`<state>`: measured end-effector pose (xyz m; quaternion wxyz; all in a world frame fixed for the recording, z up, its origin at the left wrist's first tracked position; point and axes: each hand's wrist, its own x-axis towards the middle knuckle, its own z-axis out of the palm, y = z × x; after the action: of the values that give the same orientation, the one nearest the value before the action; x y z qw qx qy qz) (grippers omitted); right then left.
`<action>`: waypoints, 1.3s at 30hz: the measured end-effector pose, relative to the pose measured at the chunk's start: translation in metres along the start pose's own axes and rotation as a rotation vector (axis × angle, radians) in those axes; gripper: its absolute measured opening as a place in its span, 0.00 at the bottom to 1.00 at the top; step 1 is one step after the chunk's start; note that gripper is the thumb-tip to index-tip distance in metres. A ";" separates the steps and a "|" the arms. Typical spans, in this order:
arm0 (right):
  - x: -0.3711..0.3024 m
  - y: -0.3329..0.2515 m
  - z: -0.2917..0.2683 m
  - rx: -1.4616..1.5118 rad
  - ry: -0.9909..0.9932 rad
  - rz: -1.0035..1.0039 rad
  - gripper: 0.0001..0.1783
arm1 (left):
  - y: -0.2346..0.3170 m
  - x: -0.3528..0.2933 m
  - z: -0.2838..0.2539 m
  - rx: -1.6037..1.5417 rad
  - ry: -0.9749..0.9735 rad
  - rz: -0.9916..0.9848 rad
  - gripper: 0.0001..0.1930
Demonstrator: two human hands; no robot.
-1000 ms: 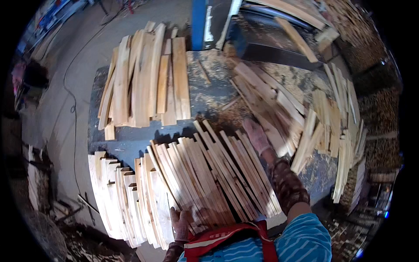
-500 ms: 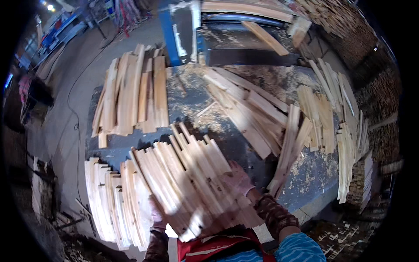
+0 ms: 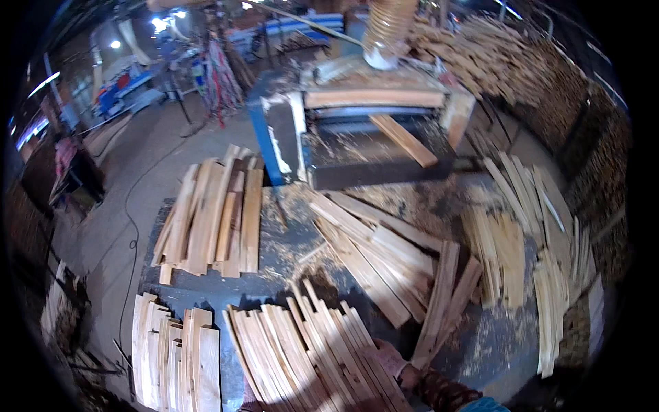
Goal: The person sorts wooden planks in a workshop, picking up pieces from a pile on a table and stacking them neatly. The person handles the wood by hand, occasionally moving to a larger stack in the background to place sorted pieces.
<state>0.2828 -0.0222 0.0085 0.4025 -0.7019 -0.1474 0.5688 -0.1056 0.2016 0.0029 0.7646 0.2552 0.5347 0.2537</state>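
Note:
A wide bundle of thin wooden strips (image 3: 309,364) lies between my two hands at the bottom middle. My right hand (image 3: 388,359), in a pinkish glove, is closed against the bundle's right side. At its left edge, my left hand (image 3: 251,397) grips the strips; only a small part shows at the lower rim. Just to the left stands another row of pale strips (image 3: 175,360). Beyond my right hand, loose boards (image 3: 374,257) lie crosswise, with two leaning boards (image 3: 443,302) beside them.
A machine with a dark bed (image 3: 377,165) stands ahead, one board (image 3: 405,141) lying on it. Stacked strips (image 3: 213,220) rest on the dark table (image 3: 274,220) at left, more strips (image 3: 504,257) at right. Sawdust covers parts of the table. A cable (image 3: 130,206) runs along the floor.
The view has tilted upward, showing more of the machine and the room. My hands and the bundle sit lower in the picture, farther right of the left row of strips.

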 end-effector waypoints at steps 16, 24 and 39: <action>0.034 0.074 -0.016 -0.023 0.122 -0.187 0.40 | -0.024 0.010 -0.007 -0.015 -0.186 -0.043 0.43; -0.120 -0.084 0.042 -0.144 0.172 -0.255 0.55 | -0.037 0.024 -0.049 -0.197 -0.370 0.023 0.42; 0.002 0.049 0.029 -0.124 0.262 -0.090 0.54 | -0.081 0.072 -0.077 -0.209 -0.341 0.028 0.32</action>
<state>0.2442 -0.0403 -0.0299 0.3991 -0.7864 -0.1599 0.4435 -0.1479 0.1986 -0.1230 0.8628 0.2214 0.3645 0.2715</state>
